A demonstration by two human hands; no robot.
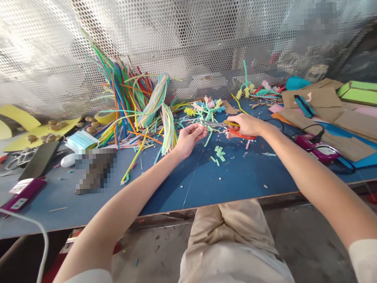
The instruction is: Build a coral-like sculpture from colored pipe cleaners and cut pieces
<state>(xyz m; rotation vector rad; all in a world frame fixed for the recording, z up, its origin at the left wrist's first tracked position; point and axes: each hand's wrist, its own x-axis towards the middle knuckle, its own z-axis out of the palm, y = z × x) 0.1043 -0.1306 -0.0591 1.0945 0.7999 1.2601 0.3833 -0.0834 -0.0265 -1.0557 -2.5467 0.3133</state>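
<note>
My right hand [246, 125] grips scissors [237, 130] with orange and yellow handles, blades pointing left toward my left hand. My left hand [190, 138] pinches a short pale piece of pipe cleaner at the blade tips, just above the blue table [233, 177]. Cut mint-green bits [220, 152] lie below the hands. A loose pile of long coloured pipe cleaners [134, 106] leans against the mesh wall to the left. Small finished pipe-cleaner flowers [207, 105] lie just behind the hands.
A purple glue gun [315, 147] with black cord lies at right, beside brown card sheets [339, 124] and a blue cutter [304, 105]. At left are a face mask [80, 141], a dark phone [39, 160], scissors [20, 157] and yellow foam [36, 134]. The table edge is near my knees.
</note>
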